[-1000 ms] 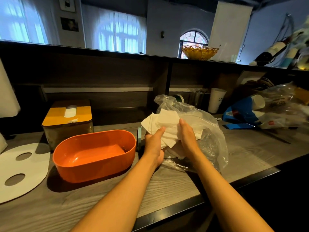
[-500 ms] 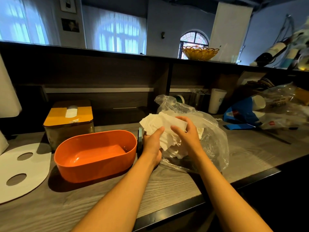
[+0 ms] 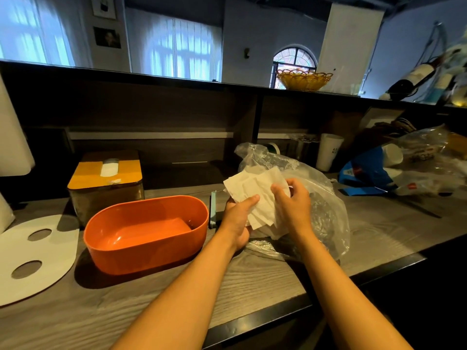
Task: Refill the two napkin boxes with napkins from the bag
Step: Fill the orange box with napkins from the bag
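Both hands hold a loose stack of white napkins (image 3: 255, 195) just above the mouth of the clear plastic bag (image 3: 326, 210). The left hand (image 3: 236, 219) grips the stack from below, thumb pressed on top; the right hand (image 3: 293, 205) curls its fingers over the far edge. Left of the left fingers sits the open orange box (image 3: 146, 236), and beyond it the yellow-lidded box (image 3: 106, 183), all on the wooden counter (image 3: 252, 281)
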Demonstrator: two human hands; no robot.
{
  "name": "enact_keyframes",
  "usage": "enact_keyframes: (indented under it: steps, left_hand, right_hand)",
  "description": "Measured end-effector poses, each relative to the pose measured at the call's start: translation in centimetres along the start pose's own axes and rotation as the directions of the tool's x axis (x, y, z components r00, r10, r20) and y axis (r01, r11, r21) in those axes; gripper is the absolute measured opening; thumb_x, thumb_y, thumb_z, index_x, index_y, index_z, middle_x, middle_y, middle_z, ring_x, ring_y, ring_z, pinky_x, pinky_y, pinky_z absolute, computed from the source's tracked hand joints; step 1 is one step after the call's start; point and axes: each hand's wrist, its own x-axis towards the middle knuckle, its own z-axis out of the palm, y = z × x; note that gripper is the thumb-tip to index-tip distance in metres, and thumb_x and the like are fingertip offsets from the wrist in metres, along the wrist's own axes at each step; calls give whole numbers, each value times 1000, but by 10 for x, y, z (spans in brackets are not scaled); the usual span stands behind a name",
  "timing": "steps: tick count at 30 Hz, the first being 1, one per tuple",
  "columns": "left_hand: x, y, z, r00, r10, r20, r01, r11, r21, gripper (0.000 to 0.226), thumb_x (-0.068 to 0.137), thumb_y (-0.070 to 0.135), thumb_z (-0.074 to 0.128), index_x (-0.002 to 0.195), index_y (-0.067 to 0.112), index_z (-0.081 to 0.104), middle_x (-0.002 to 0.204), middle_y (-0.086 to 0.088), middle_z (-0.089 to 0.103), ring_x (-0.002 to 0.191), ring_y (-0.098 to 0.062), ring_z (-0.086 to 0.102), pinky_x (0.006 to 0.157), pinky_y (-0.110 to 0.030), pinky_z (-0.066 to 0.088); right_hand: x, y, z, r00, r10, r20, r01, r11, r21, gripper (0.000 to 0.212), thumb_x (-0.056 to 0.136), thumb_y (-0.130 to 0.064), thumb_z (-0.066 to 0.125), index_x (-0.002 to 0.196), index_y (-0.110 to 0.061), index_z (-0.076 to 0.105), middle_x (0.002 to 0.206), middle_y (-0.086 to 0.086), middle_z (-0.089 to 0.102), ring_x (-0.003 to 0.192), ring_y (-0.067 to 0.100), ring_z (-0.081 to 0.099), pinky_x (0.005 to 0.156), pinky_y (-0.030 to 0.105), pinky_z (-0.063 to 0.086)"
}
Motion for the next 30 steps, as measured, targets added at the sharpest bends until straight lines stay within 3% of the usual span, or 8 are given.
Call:
enact_keyframes:
  steps: [6, 8, 11, 14, 20, 23, 27, 30]
  left_hand:
    - [5, 1, -2, 994, -33, -101, 27, 998, -64, 18, 92, 4, 64, 109, 11, 64, 97, -11, 72, 85, -25, 70, 68, -37, 60]
    - [6, 2, -3, 989, -52, -138, 42, 996, -74, 19, 92, 8, 65, 111, 12, 63, 92, -9, 72, 79, -23, 70, 59, -33, 57]
    - [6, 2, -3, 992, -60, -107, 50, 994, -96, 33, 93, 24, 66, 125, 16, 60, 107, -12, 73, 93, -29, 71, 71, -41, 59]
    - [2, 4, -1, 997, -66, -29, 62, 992, -112, 34, 97, 41, 53, 119, 18, 64, 101, -10, 75, 92, -29, 71, 80, -43, 57]
    - [2, 0, -3, 999, -45, 26, 46, 997, -62, 44, 99, 48, 42, 122, 17, 65, 109, -11, 74, 101, -29, 69, 93, -47, 52]
    - [1, 1, -4, 998, -56, 23, 58, 994, -90, 44, 99, 46, 43, 121, 16, 65, 111, -14, 73, 105, -32, 67, 100, -52, 49]
    - [1, 2, -3, 997, -79, 6, 80, 995, -64, 32, 99, 34, 50, 119, 14, 65, 103, -13, 74, 97, -30, 69, 90, -47, 52]
    - [6, -1, -4, 994, -66, -84, 64, 998, -23, 36, 94, 18, 61, 129, 11, 58, 114, -17, 70, 103, -35, 68, 82, -47, 57]
  right_hand:
    - [-1, -10, -10, 986, -70, -154, 95, 982, 162, 10, 96, -16, 58, 93, -25, 57, 89, -5, 61, 78, 10, 60, 68, 32, 53]
    - [1, -13, -12, 991, -9, -137, 52, 948, 315, 12, 99, -16, 54, 92, -25, 58, 88, 0, 61, 80, 18, 59, 68, 35, 52]
    - [1, -13, -10, 999, 31, -15, -22, 907, 420, 15, 101, -19, 50, 92, -19, 62, 84, 1, 62, 77, 17, 59, 66, 31, 51]
    - [-1, -10, 0, 995, 30, 93, -52, 968, 246, 20, 101, -19, 50, 84, -17, 59, 72, -4, 55, 61, 4, 51, 55, 21, 43]
    - [1, 4, 4, 959, 73, 273, -53, 995, -80, 20, 89, -24, 67, 109, -21, 66, 105, 0, 67, 95, 16, 64, 80, 36, 53]
    - [1, 2, 4, 968, 62, 242, -19, 984, -177, 18, 84, -28, 73, 100, -19, 70, 99, 3, 68, 92, 21, 64, 78, 40, 54]
    - [0, 1, 3, 986, 17, 167, 8, 989, -149, 9, 86, -21, 72, 86, -12, 70, 81, 4, 69, 79, 23, 64, 69, 40, 51]
    - [-1, -2, 2, 987, 41, 156, -30, 997, -69, 13, 88, -18, 71, 99, -15, 66, 90, -4, 68, 84, 13, 64, 68, 26, 50]
